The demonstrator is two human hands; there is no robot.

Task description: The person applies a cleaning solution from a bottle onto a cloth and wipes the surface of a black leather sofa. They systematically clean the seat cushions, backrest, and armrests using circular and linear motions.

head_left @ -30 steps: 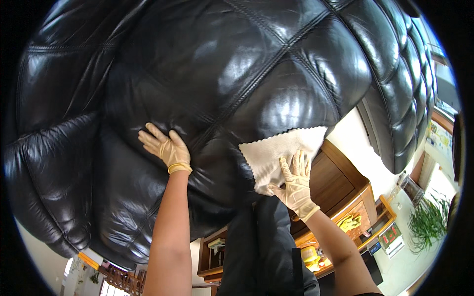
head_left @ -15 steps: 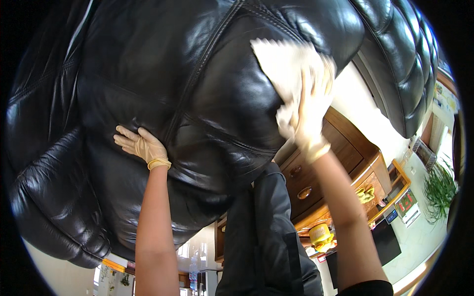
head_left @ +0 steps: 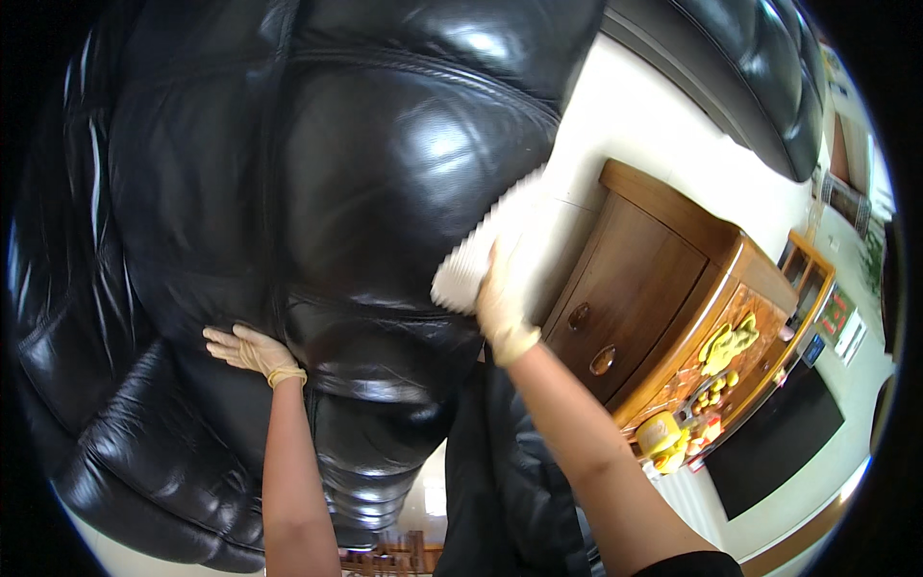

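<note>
A black leather sofa (head_left: 385, 183) with stitched seams and glossy panels fills most of the view. My left hand (head_left: 248, 353), in a pale thin glove, rests with its fingers stretched out on the leather at the lower left. A white cloth with a zigzag edge (head_left: 466, 269) lies against the sofa's right edge. My right hand (head_left: 502, 300), also gloved, holds that cloth. Its fingertips are partly lost against the bright floor and the cloth.
To the right stands a brown wooden cabinet (head_left: 639, 274). On its top are a yellow cloth (head_left: 728, 344), a yellow container (head_left: 660, 435) and small yellow round things. Another black leather seat (head_left: 740, 77) is at the upper right. A black screen (head_left: 777, 438) lies beyond the cabinet.
My right hand has moved left and down with the cloth, to the sofa's edge. The view has shifted, showing more of the cabinet. My left hand stays on the leather.
</note>
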